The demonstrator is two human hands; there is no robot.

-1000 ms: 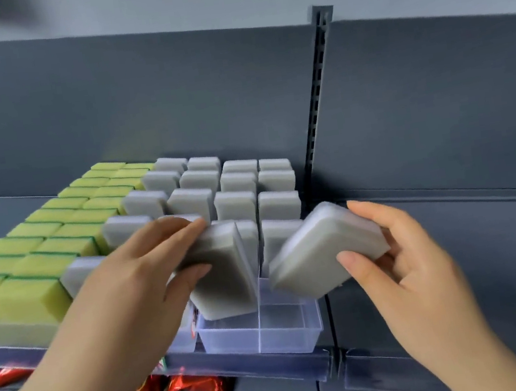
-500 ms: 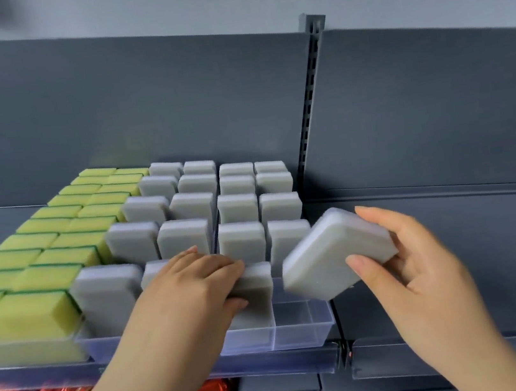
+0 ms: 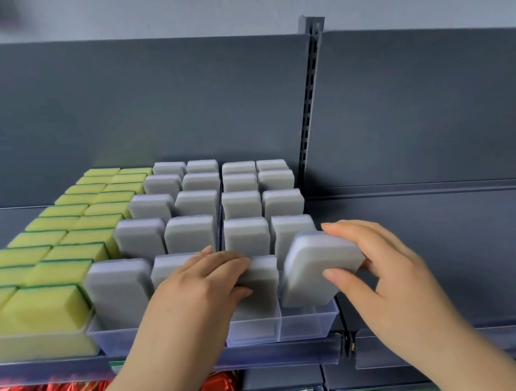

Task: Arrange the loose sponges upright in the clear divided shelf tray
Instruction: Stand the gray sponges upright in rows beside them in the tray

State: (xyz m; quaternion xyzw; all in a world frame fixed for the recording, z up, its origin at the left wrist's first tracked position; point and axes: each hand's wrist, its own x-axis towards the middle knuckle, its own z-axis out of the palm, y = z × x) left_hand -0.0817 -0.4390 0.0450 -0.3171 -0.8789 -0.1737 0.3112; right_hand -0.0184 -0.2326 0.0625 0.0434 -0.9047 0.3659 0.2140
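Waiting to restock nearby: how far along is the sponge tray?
Done: grey sponge rows stand upright in the clear tray. In hand: the left hand holds a front sponge in its slot; the right hand holds a tilted sponge at the rightmost slot. Left: standing it upright.

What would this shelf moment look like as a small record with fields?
Container: clear divided tray
Left grip: left hand holds the front grey sponge upright in a front compartment
Right grip: right hand holds the tilted grey sponge at the front right compartment
Already standing: rows of upright grey sponges behind
Beside: yellow-green sponges to the left
Left to do: stand the tilted grey sponge upright
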